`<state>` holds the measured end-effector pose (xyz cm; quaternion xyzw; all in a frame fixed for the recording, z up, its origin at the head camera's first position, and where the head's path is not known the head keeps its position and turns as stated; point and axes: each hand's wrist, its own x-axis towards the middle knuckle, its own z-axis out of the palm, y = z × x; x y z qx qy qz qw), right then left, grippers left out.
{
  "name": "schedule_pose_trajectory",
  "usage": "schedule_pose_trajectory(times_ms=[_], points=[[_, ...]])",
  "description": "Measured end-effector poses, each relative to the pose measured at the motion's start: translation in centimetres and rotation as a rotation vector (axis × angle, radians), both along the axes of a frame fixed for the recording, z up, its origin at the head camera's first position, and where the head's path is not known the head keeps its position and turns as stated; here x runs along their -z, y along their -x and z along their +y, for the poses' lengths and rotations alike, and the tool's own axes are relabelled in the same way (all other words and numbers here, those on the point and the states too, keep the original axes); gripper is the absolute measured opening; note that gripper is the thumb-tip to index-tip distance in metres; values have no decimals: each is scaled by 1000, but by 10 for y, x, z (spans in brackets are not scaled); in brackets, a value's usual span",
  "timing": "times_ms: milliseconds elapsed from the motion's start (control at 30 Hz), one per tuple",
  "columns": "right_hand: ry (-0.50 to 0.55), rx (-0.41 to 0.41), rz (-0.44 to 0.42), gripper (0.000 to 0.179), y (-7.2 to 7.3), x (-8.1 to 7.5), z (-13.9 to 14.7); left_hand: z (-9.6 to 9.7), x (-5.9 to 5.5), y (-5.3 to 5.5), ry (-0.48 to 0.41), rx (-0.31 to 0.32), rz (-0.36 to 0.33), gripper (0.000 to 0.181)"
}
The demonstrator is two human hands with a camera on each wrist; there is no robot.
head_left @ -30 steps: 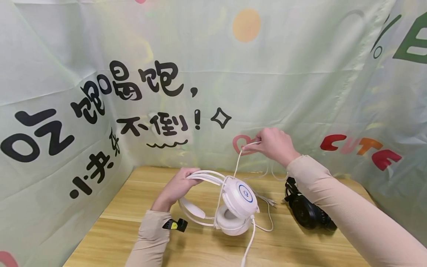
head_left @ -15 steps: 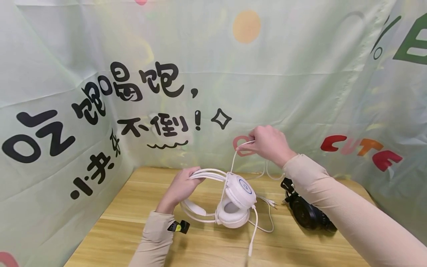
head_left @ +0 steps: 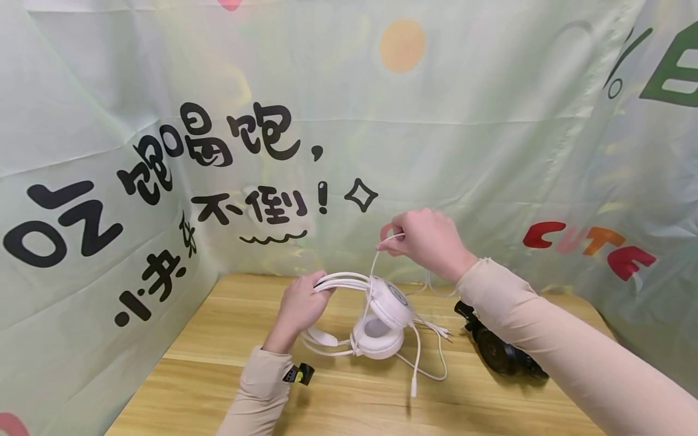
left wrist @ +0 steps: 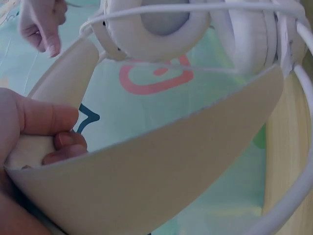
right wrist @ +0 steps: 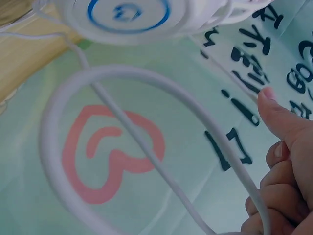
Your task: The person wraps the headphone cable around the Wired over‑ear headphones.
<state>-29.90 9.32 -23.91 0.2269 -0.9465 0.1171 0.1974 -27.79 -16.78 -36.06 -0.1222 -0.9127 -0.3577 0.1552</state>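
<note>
My left hand (head_left: 302,303) grips the headband of a pair of white headphones (head_left: 391,306), held tilted above the table. In the left wrist view the thumb and fingers close round the wide inner band (left wrist: 146,181). Above the ear cups, my right hand (head_left: 431,239) holds the thin white cable (head_left: 374,263), which runs down across the headband near the cups. The right wrist view has the cable looping from the curled fingers (right wrist: 279,196). A short white microphone stalk (head_left: 416,363) hangs from one cup. White plugs (head_left: 444,332) lie on the table.
Under my right forearm, a black headset (head_left: 493,351) lies on the wooden table (head_left: 218,363). Printed pale green cloth (head_left: 480,145) encloses the back and sides. A small black device (head_left: 300,374) is strapped at my left wrist.
My right hand has moved left with the cable. My left hand has shifted slightly right, and the headphones have turned and risen a little, bringing the microphone tip into view.
</note>
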Motion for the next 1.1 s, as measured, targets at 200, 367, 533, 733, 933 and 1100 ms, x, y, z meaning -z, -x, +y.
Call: schedule_pose_trajectory(times_ms=[200,367,533,733,933,1100], points=[[-2,-50,29,36,-13,0,-11,1,1,1,-2,-95,15,29],[21,-55,16,51,-20,4,-13,-2,1,2,-44,-186,16,22],[18,-52,6,52,-27,7,-14,-6,0,3,-96,-262,35,21],[-34,-34,-13,42,-36,9,-17,-10,-2,4,-151,-345,67,23],[-47,-40,-64,40,-42,11,-16,-15,-3,5,-203,-387,91,22],[-22,-72,-102,39,-48,12,-13,-19,-3,6,-253,-407,86,18]])
